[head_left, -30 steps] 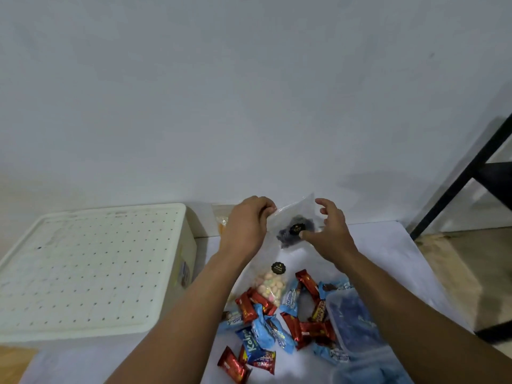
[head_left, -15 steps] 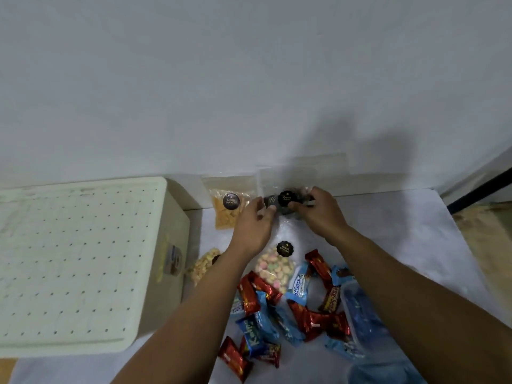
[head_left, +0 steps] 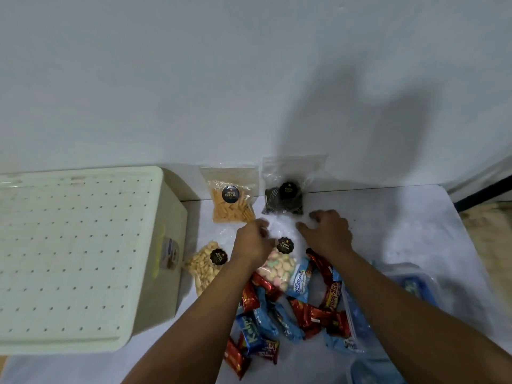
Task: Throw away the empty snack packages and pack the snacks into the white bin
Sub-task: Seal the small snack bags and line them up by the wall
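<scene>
The white bin stands at the left with its perforated lid on. A clear bag of dark cookies leans upright against the wall, beside a bag of orange sticks. My left hand has curled fingers at the clear top of the pastel biscuit bag; a grip cannot be made out. My right hand hovers just below the dark cookie bag, fingers apart, holding nothing. A bag of pale puffs lies by the bin. Several red and blue wrapped snacks are piled under my forearms.
A white-covered table meets the wall at the back. Clear containers with blue contents sit at the right and at the bottom right corner. A dark metal leg and wooden floor show at the far right.
Both hands set the dark cookie bag upright against the wall, let go of it and drew back toward the pastel biscuit bag. The view tilted down.
</scene>
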